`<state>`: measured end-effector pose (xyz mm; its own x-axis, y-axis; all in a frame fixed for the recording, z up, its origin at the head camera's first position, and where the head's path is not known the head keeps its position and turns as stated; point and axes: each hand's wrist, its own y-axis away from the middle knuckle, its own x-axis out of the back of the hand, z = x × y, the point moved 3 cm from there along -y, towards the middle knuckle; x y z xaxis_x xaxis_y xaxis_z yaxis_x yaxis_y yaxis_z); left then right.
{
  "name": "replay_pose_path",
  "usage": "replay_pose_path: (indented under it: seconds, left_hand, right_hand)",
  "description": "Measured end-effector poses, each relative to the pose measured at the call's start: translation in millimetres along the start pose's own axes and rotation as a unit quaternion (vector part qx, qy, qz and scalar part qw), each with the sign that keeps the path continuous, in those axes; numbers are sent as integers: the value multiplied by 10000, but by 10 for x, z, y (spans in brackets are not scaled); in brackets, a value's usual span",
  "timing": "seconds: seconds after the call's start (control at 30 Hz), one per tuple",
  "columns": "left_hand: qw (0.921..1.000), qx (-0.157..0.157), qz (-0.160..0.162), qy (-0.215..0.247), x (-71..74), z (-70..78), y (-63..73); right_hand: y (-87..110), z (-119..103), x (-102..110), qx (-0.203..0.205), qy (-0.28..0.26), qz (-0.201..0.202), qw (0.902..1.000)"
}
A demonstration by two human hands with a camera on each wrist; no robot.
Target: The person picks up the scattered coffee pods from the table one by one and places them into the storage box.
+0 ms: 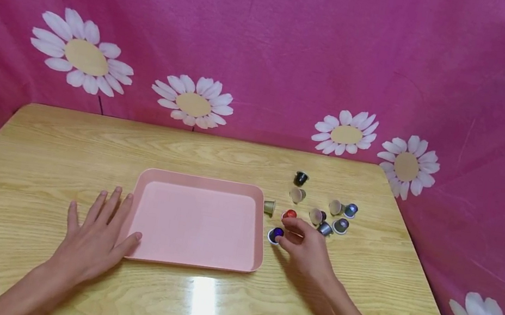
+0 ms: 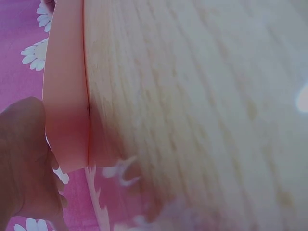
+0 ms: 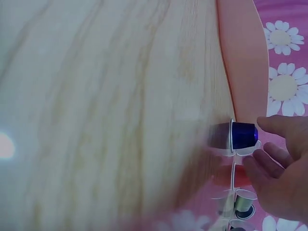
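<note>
A pink tray (image 1: 204, 181) lies on the wooden table. At its left side rests my left hand (image 1: 92, 242), fingers straight and spread, with the thumb over the tray's rim. In the left wrist view the tray's wall (image 2: 67, 96) is beside that hand (image 2: 26, 163). My right hand (image 1: 309, 252) is just right of the tray, its thumb beside a dark blue coffee capsule (image 1: 277, 233). The right wrist view shows this capsule (image 3: 245, 135) standing between parted thumb and fingers, not visibly pinched. A red capsule (image 1: 290, 214) sits by the index finger.
A gold capsule (image 1: 269, 207) lies against the tray's right side. Farther back are a black capsule (image 1: 301, 178) and a tipped one (image 1: 297, 195). Several more, including a purple-grey capsule (image 1: 341, 225), lie beyond my right hand. A pink flowered cloth (image 1: 268, 61) hangs behind the table.
</note>
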<state>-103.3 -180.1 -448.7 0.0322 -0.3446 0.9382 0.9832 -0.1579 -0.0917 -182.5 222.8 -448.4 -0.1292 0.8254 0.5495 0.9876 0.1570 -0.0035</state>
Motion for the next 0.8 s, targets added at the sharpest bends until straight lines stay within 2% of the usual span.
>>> replay_pose_path:
  seconds: [0.2, 0.47, 0.8]
  left_hand:
    - [10000, 35, -39, 20, -8, -4, 18]
    - [10000, 44, -19, 20, -11, -10, 12]
    - [10000, 34, -21, 78, -7, -13, 1]
  right_hand:
    - [-21, 20, -40, -3, 215, -64, 9997]
    - [-76, 20, -68, 197, 359, -126, 9991]
    - [-88, 28, -66, 222, 577, -25, 9981]
